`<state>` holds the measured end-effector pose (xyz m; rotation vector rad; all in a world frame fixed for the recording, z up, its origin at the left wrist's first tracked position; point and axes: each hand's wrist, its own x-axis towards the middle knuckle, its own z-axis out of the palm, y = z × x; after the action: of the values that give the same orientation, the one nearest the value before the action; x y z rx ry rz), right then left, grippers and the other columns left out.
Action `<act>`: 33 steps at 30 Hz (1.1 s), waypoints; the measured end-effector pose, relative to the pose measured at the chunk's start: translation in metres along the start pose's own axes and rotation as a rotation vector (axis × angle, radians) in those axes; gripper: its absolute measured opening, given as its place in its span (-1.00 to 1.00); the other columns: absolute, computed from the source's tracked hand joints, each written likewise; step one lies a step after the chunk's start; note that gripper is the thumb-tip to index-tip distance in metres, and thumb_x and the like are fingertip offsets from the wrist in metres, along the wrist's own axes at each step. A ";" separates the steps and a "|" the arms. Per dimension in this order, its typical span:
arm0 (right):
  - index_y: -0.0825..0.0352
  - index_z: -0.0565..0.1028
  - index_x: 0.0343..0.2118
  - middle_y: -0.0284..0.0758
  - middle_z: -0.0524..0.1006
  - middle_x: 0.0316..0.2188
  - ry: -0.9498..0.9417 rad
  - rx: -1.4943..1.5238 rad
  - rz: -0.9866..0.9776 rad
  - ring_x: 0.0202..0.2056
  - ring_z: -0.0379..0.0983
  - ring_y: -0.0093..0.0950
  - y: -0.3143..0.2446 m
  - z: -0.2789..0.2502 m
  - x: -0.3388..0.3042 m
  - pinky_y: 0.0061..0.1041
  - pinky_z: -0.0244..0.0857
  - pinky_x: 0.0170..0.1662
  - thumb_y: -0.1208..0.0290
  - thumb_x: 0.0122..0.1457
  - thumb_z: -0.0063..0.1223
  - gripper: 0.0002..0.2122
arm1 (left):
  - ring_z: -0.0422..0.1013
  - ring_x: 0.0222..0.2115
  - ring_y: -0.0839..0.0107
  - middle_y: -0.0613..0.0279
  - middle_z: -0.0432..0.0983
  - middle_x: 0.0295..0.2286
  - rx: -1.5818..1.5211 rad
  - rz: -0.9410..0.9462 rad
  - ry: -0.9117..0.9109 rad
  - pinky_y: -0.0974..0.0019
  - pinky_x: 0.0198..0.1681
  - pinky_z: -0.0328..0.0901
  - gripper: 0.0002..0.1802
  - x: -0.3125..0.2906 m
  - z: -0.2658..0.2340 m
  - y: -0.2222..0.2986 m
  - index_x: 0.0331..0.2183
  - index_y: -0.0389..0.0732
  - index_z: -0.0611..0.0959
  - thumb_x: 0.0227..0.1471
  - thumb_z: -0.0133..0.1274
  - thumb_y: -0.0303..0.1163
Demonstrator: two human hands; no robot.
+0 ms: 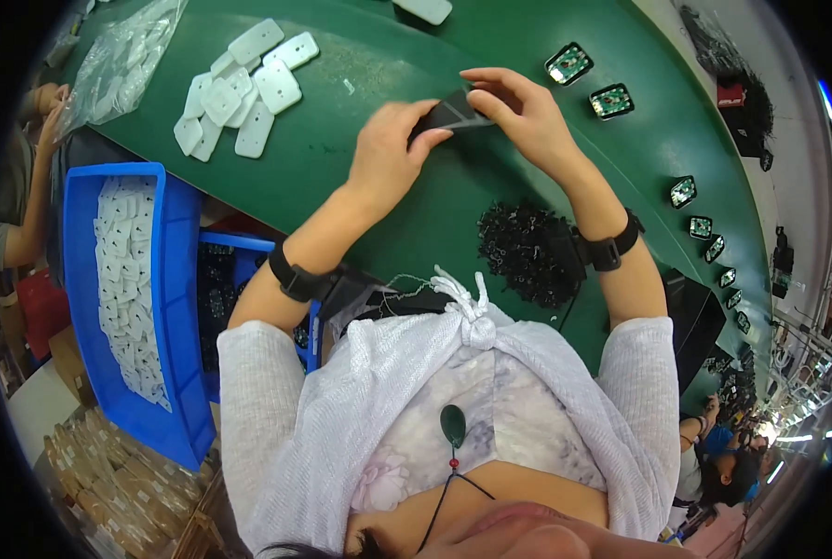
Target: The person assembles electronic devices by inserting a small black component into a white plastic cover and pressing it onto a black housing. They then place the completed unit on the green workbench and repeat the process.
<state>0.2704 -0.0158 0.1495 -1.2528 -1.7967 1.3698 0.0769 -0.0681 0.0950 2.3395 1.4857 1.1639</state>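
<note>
Over the green table (397, 238), both hands grip a dark, flat-looking piece with a lighter grey band (462, 114); its exact kind is hard to make out. My left hand (388, 149), slightly blurred, pinches its left end between thumb and fingers. At the other end, my right hand (527, 112) is closed on it, with thumb and index finger curled round. Left of my hands lies a loose pile of white rounded plates (248, 88) with small holes. Nearer my body, below the right hand, is a heap of small black parts (523, 252).
Black housings with green circuit boards (611, 101) line the table's right side. A blue bin (178, 326) of white pieces and a smaller blue bin (239, 240) stand left. A clear plastic bag (127, 65) lies far left, beside another person's hand (53, 102).
</note>
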 end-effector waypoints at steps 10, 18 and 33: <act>0.36 0.39 0.06 -0.34 0.51 -0.15 0.004 0.070 -0.063 -0.11 0.42 -0.57 -0.013 0.001 -0.017 -0.54 0.30 -0.02 0.40 0.12 0.18 -0.57 | 0.34 -0.44 0.67 0.35 0.54 -0.42 -1.084 -0.738 -0.136 0.54 -0.35 0.26 -0.59 -0.002 0.002 0.026 -0.12 -0.37 0.57 0.13 0.08 -0.22; 0.40 0.41 -0.08 -0.21 0.54 -0.18 0.142 -0.453 -0.237 -0.12 0.48 -0.41 -0.009 -0.032 0.059 -0.47 0.34 -0.01 0.50 0.07 0.18 -0.66 | 0.33 -0.18 0.12 0.11 0.43 -0.21 0.619 -0.365 0.078 0.12 -0.18 0.27 -0.44 0.016 -0.061 -0.063 -0.13 -0.24 0.56 -0.09 0.20 -0.05; 0.32 0.50 -0.14 -0.12 0.53 -0.16 0.121 -0.745 -0.292 -0.10 0.43 -0.18 0.036 -0.070 0.138 -0.33 0.31 -0.04 0.31 0.08 0.12 -0.70 | 0.33 0.04 0.23 0.12 0.44 -0.01 0.676 -0.186 -0.128 0.04 0.10 0.15 -0.62 -0.008 -0.074 -0.104 0.01 -0.23 0.47 0.13 -0.05 -0.41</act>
<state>0.2848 0.1400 0.1235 -1.2990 -2.3790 0.4471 -0.0484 -0.0429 0.0918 2.4987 2.2473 0.4930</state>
